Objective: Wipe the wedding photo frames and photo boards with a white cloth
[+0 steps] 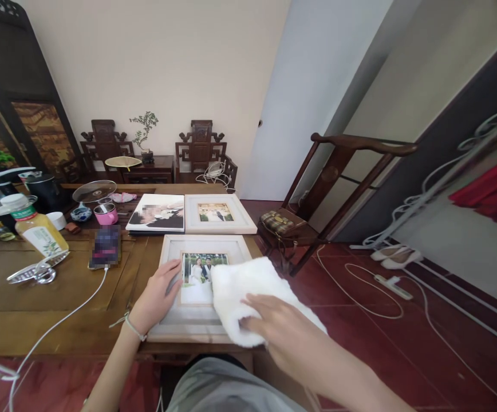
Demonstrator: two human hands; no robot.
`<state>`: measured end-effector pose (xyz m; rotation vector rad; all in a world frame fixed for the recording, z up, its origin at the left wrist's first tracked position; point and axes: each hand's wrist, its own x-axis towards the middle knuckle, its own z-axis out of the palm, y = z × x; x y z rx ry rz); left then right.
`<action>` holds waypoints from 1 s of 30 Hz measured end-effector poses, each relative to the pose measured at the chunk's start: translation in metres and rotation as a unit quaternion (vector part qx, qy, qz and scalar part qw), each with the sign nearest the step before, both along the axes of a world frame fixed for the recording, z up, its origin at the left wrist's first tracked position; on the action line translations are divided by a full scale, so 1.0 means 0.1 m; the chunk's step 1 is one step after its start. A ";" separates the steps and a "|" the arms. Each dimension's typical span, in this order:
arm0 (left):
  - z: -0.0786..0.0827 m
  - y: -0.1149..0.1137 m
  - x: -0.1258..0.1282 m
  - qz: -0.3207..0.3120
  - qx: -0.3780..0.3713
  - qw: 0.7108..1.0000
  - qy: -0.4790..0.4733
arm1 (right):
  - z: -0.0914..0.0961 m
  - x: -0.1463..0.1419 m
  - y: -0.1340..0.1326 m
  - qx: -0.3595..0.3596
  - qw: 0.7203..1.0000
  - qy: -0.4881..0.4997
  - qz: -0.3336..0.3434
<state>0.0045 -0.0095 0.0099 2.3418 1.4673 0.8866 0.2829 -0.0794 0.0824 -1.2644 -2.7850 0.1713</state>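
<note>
A light wooden picture frame [205,337] with a small photo of a couple lies flat at the table's front edge. My left hand [158,294] rests over its left side, fingers stretched out and lying on the glass near the photo. In my right hand [269,320] is a folded white fluffy towel [248,283], gripped with the fingers bent into its fold. The towel covers the right part of the frame and touches the photo's right edge. Its far corner hangs past the frame's right side.
Behind lie a second white picture frame [243,213] and a stack with a photo panel [166,206]. Leftward are a phone [106,247] on a white cable, scissors [42,273], a yellow bottle [42,232] and a pink mug [106,216]. A wooden chair [330,171] stands at right.
</note>
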 end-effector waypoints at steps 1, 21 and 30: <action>0.00 0.00 0.00 -0.001 0.005 1.000 -0.003 | 0.02 0.00 -0.09 -0.009 1.000 0.005 -0.003; -0.05 0.17 0.01 0.014 0.041 0.999 0.004 | -0.45 -0.13 1.40 0.139 0.988 0.024 -0.057; -0.08 0.13 0.02 0.011 0.038 0.999 0.001 | -0.13 -0.02 0.21 -0.012 1.000 0.013 -0.010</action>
